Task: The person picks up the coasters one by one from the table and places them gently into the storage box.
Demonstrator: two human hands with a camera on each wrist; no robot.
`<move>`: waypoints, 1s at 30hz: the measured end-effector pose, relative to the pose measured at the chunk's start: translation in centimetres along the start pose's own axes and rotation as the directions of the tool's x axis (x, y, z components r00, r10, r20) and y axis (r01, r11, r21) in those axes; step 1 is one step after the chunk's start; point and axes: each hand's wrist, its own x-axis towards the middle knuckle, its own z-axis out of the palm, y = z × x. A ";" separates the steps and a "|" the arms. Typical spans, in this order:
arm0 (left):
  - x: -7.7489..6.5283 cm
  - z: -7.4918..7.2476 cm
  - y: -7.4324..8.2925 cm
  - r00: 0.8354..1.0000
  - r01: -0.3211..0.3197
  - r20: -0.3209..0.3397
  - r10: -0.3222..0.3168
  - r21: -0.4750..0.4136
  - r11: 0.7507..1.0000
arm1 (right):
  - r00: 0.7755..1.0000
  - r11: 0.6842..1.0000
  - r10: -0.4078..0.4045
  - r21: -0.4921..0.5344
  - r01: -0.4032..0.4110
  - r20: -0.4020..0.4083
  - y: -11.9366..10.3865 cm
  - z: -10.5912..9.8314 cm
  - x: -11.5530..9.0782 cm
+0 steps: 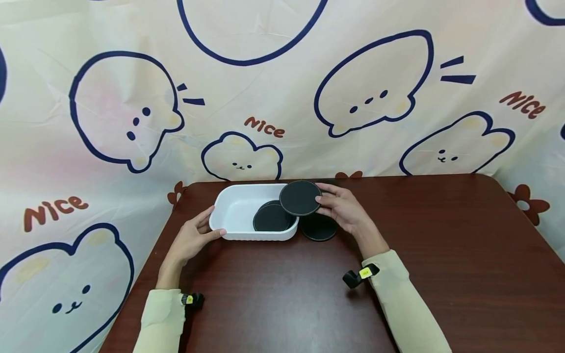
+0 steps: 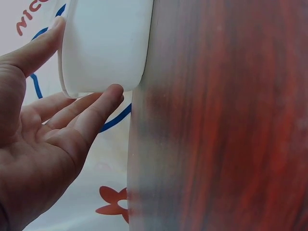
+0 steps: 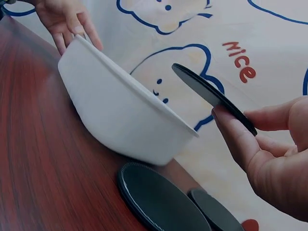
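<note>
A white rectangular dish [image 1: 236,208] stands near the table's far edge, with overlapping black round coasters [image 1: 271,219] inside its right half. At the left end, my left hand [image 1: 192,239] holds the dish, thumb and fingers on different sides of its corner. Between thumb and fingers, my right hand [image 1: 347,208] pinches another black coaster [image 1: 300,198]. This one is raised over the dish's right end and appears tilted in the right wrist view. Beside the dish, below the right hand, more coasters lie on the table, one nearer [image 3: 156,197] and one farther [image 3: 216,211].
The dark brown wooden table [image 1: 282,294] reaches from the dish to the front of the view. A cream cloth [image 1: 304,152] printed with blue-outlined cartoon animals hangs right behind the table's far edge.
</note>
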 end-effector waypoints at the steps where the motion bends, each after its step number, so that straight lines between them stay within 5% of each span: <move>1: 0.0 0.0 0.0 1.000 -0.001 0.001 0.001 0.002 1.000 | 1.000 1.000 0.001 0.005 -0.001 0.003 0.1 0.3 0.1; 30: 0.1 0.0 0.0 1.000 0.009 0.003 -0.009 -0.007 1.000 | 0.999 0.999 0.022 0.042 -0.025 0.050 2.7 6.9 2.7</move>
